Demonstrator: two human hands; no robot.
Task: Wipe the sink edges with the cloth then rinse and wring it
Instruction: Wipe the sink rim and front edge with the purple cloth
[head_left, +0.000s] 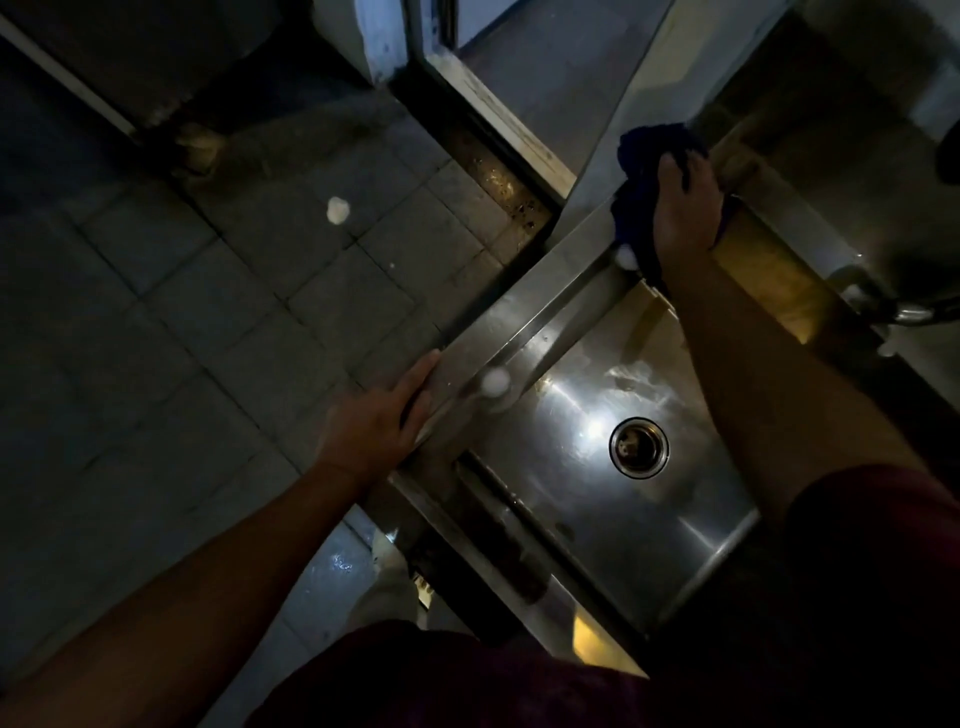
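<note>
A stainless steel sink (524, 322) runs diagonally through the dim head view, with a round drain (639, 447) in its basin. A dark blue cloth (636, 161) lies on the sink's far corner edge. My right hand (685, 208) presses down on the cloth, fingers spread over it. My left hand (379, 415) rests on the sink's left outer rim, thumb along the top and the fingers out of sight over the edge.
A metal tap (883, 306) sticks out at the right above the basin. Grey floor tiles (208, 312) fill the left side. A metal door frame (498, 119) stands beyond the sink. White foam blobs (494, 383) sit on the rim.
</note>
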